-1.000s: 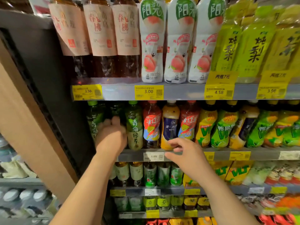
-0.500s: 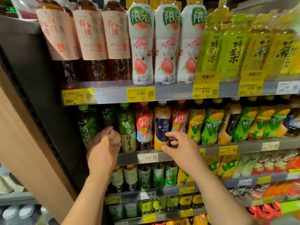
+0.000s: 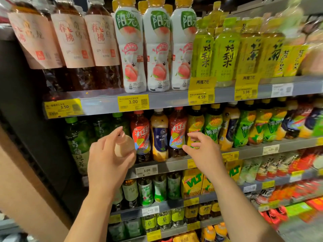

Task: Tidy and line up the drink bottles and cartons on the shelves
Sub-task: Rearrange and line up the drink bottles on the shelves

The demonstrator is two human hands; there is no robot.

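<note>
On the middle shelf (image 3: pixel 174 164) stands a row of bottles: dark green tea (image 3: pixel 78 142) at the left, then red iced tea (image 3: pixel 140 135), a brown milk tea (image 3: pixel 159 135), another red iced tea (image 3: pixel 177 131) and several yellow-green lemon teas (image 3: pixel 213 130). My left hand (image 3: pixel 104 163) is in front of the green bottles, closed around a pale pink rounded thing (image 3: pixel 125 145) that looks like a bottle's end. My right hand (image 3: pixel 204 154) is open with fingers spread, its fingertips just in front of the second red bottle and the yellow one beside it.
The upper shelf (image 3: pixel 166 99) carries tall brown tea, white peach and yellow-green bottles with price tags along its rim. Yellow cartons (image 3: pixel 192 186) and small bottles fill the lower shelves. A dark side panel (image 3: pixel 26 119) and a brown board (image 3: pixel 17 180) close off the left.
My left hand has come out from between the green bottles, holding the pale pink thing. My right hand has shifted right, from the milk tea bottle to the second red bottle.
</note>
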